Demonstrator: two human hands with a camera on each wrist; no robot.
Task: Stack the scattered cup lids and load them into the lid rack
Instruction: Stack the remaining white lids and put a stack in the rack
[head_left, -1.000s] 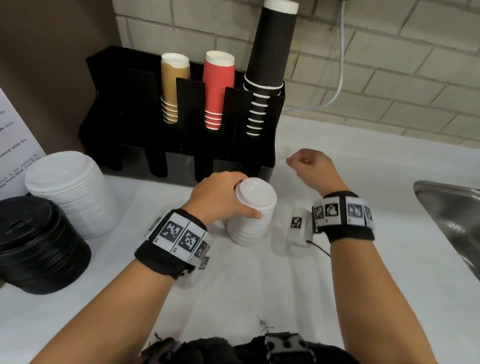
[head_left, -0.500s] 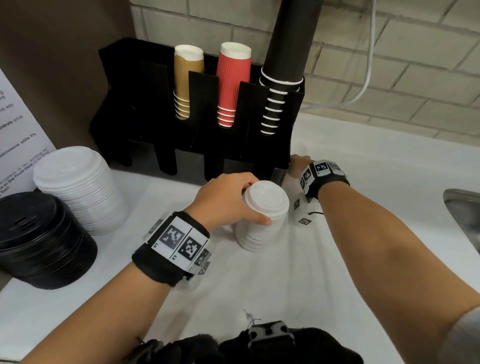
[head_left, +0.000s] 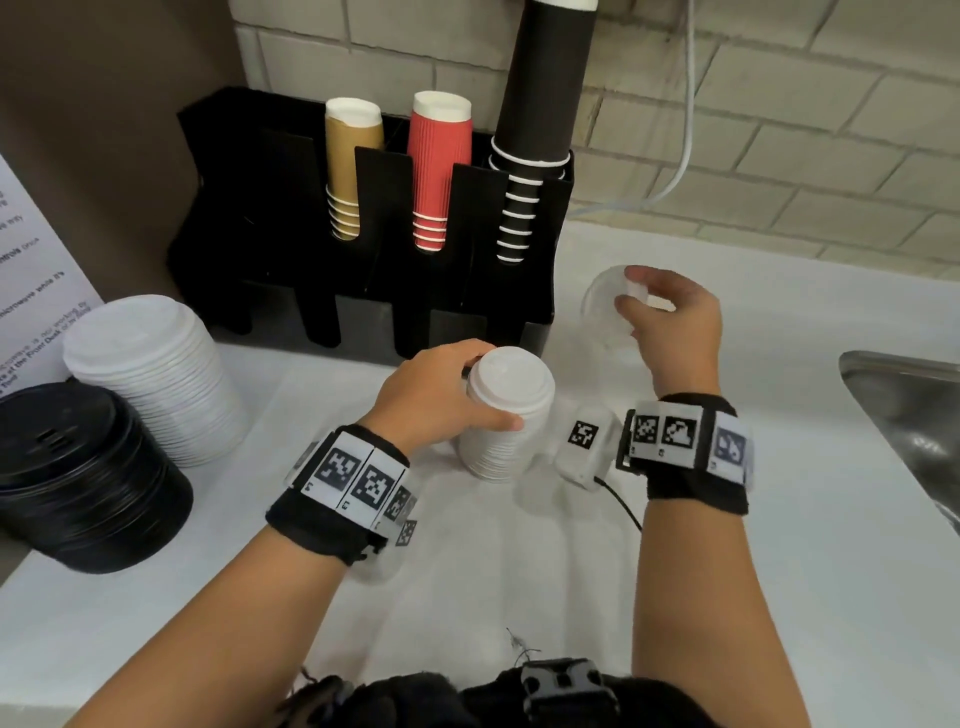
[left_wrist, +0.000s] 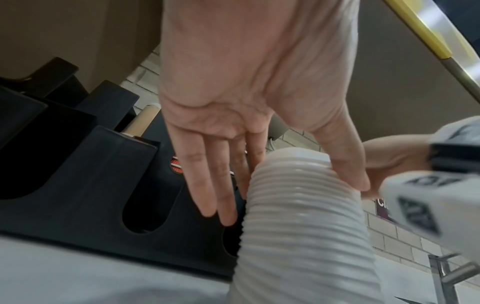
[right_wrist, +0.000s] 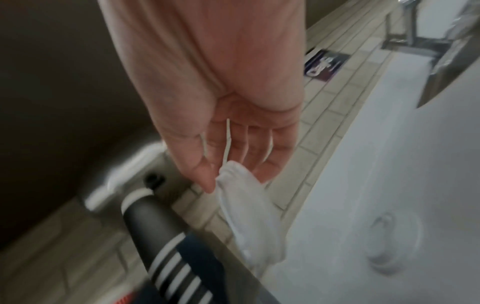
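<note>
countertop (head_left: 519, 571) of white surface carries a short stack of small white plastic cup lids (head_left: 506, 415), standing upright just in front of the black slotted lid rack (head_left: 363, 291). the left hand (head_left: 436, 395) grasps this stack near its top, thumb on the near side and fingers wrapped around the far side; the left wrist view shows the ribbed stack (left_wrist: 301, 216) held between thumb and fingers. the right hand (head_left: 670, 322) is raised above the counter to the right of the rack and pinches a single translucent white plastic lid (head_left: 608, 306) between thumb and fingertips, tilted on edge; the right wrist view is blurred but shows that lid (right_wrist: 246, 205) hanging from the pinch. the rack holds a tan paper cup stack (head_left: 350, 166), a red ribbed cup stack (head_left: 439, 166) and a tall black cup stack (head_left: 540, 104). at left stand a wide white lid stack (head_left: 156, 379) and a black lid stack (head_left: 78, 478). a steel sink (head_left: 914, 415) edges in at right.
</note>
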